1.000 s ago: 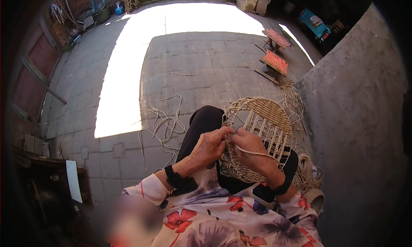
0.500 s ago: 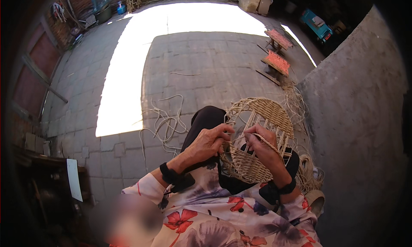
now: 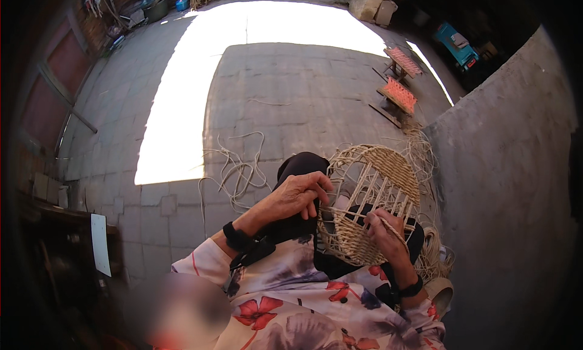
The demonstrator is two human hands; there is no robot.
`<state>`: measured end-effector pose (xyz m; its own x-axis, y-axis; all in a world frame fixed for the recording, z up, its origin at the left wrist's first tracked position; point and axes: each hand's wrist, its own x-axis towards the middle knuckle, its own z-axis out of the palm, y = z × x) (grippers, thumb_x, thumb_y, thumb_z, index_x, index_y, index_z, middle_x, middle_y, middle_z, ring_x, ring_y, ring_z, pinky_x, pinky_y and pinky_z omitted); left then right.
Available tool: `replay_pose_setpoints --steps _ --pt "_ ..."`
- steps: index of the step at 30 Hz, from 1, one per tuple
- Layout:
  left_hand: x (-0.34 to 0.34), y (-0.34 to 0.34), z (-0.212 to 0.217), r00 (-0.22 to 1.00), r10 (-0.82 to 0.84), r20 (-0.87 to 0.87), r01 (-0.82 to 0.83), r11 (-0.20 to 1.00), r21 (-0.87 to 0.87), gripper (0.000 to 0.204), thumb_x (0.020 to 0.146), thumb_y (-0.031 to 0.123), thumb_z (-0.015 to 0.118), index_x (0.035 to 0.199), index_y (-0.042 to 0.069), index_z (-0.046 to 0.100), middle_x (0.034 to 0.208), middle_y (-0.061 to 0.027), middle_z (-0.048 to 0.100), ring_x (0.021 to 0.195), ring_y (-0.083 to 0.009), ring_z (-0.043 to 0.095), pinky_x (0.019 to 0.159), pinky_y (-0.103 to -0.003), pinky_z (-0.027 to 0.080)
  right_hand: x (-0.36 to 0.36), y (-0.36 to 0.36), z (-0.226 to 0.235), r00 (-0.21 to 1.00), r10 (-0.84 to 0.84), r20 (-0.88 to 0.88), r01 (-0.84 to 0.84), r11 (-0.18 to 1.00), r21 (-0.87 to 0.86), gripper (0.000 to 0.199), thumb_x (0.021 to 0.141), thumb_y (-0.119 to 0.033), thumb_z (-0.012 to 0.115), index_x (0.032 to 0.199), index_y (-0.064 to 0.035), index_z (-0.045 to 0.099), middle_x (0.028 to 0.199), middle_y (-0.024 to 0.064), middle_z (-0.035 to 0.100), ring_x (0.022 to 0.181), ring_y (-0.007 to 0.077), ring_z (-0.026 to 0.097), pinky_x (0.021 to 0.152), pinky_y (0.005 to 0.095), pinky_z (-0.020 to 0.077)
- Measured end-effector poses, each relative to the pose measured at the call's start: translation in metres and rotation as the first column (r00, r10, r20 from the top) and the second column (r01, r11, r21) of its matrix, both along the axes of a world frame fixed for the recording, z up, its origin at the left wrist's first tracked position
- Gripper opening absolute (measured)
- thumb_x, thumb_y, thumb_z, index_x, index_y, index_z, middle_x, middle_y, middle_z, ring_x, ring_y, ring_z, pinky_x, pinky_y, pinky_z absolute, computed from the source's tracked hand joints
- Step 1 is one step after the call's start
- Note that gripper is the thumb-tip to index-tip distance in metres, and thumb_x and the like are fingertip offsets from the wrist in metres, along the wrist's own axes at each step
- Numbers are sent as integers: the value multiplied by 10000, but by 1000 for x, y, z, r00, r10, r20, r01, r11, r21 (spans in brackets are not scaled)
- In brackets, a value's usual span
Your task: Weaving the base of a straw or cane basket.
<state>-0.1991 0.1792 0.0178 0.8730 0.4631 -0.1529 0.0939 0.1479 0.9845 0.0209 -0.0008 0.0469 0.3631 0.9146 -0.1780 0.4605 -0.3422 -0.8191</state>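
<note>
A round piece of weaving (image 3: 388, 168) in tan twisted cord lies tilted across my lap. It is closely woven at its far right and near left parts, with open parallel strands between. My left hand (image 3: 302, 195) is at its left rim, fingers bent and pressed together; what they pinch is hidden. My right hand (image 3: 388, 237) grips a length of tan cord (image 3: 398, 233) over the near right part, its fingers closed. A pale strand (image 3: 346, 211) runs between the two hands across the open strands.
Loose cord (image 3: 240, 168) lies on the paving left of my knees. More cord (image 3: 430, 253) is heaped at my right, beside a grey wall (image 3: 504, 168). Two low stools with red woven seats (image 3: 399, 96) stand ahead on the right. A dark wooden piece (image 3: 67, 228) is at the left.
My right hand has moved right and nearer to me, away from my left hand, drawing the cord along. The weaving has shifted slightly right in view, and my left fingers have lifted a little.
</note>
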Motion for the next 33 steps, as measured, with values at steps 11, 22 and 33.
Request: replay_pose_setpoints --steps 11,22,33 --pt "20 -34 -10 991 104 81 -132 770 625 393 780 -16 660 1150 71 558 808 -123 669 738 -283 683 639 -375 527 3 39 -1 785 -23 -620 121 986 116 165 983 -111 604 1103 -5 562 977 124 695 828 152 677 719 287 577" --pt "17 -46 -11 949 268 168 -284 489 825 325 771 22 671 1082 104 620 840 -104 603 729 -304 655 625 -405 525 -16 67 -13 940 153 -305 -153 988 26 96 959 -103 588 1004 -35 637 736 24 645 576 90 633 473 235 448" --pt "11 -50 -6 958 287 24 -155 444 882 111 771 114 702 873 81 670 823 -82 610 800 -285 652 662 -410 513 -19 65 -4 972 167 -167 -169 986 2 271 900 -139 590 1145 -24 580 807 122 682 609 191 670 586 346 522"
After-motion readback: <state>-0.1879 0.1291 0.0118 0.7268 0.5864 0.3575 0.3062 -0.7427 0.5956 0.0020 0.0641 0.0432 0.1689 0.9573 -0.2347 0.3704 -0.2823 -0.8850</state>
